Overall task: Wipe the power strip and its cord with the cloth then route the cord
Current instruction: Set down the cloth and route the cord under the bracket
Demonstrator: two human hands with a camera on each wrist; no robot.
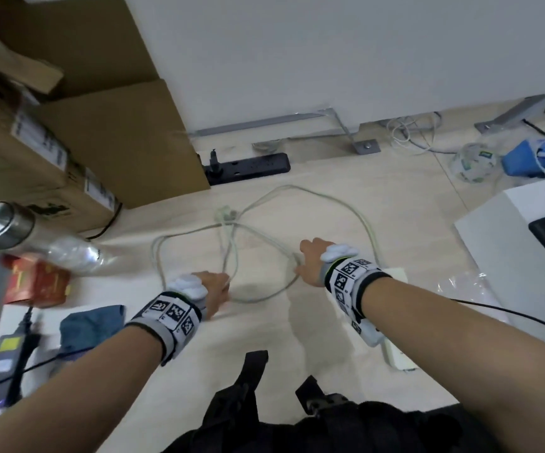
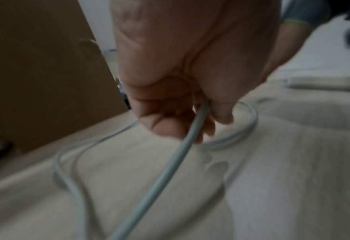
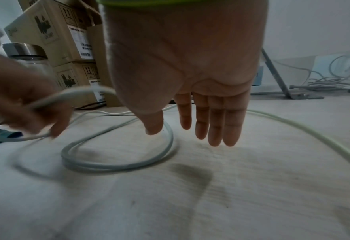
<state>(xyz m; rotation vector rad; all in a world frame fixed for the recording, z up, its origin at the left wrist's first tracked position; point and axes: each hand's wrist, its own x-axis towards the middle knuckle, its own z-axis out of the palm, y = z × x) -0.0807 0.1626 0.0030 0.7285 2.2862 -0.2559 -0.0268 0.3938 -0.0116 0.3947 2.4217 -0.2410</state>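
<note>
Pale cord: one grey-white cord (image 1: 300,191) sprawls in loose loops over the light floor (image 1: 346,322), just ahead of both hands.
Left hand: left hand (image 2: 180,91) is curled tight, thumb and fingers pinching a stretch of the cord and lifting it off the floor; likely gathering slack so the loops can be laid out in order.
Right hand: right hand (image 3: 190,81) hovers palm down, fingers straight and spread a little, gripping nothing; the nearest loop lies just past its thumb, so it looks set to take the next stretch.
Power strip: white power strip (image 1: 395,358) lies under the right forearm, behind that hand, mostly hidden; the cord appears to run back towards it.
Cloth: blue cloth (image 1: 91,325) sits crumpled beside the left wrist, in neither hand. My read: wiping is over and routing is on.
Plug end: plug (image 1: 225,213) rests beyond the left hand's fingers, among crossing strands.
Count: two hands, one cloth, one pale cord, roughly three overlapping loops; exact tally unclear where they cross.
Nearby: black power strip (image 1: 251,166) far ahead by the wall, cardboard boxes (image 1: 52,152) beyond the left hand, steel-lidded jar (image 1: 9,227) off to its outer side.
</note>
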